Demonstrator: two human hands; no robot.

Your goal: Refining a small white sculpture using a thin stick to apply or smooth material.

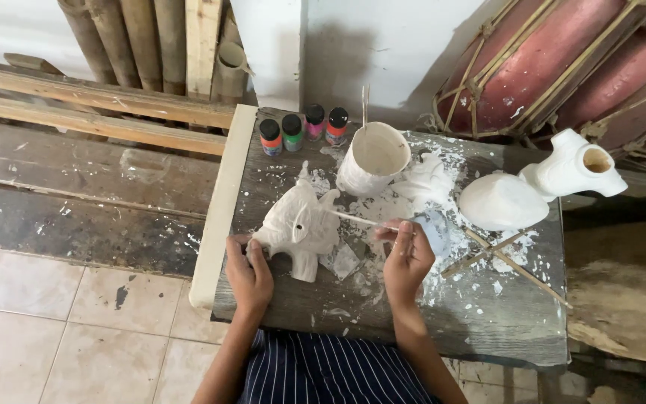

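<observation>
A white fish-shaped figure point(298, 224) lies on the paint-spattered wooden table point(480, 314). My left hand point(248, 271) rests against its near left side, fingers touching it. My right hand point(407, 258) is closed on a thin brush point(357, 218) whose tip touches the figure's right side. Behind the figure stands a white-coated cup point(373, 158) with a stick in it.
Several small paint bottles point(302, 129) stand at the table's back edge. A white bird-like figure point(540, 187) sits at the right, with crossed sticks point(506, 258) in front of it. Wooden planks point(91, 105) lie at the left, red drums point(562, 60) at the back right.
</observation>
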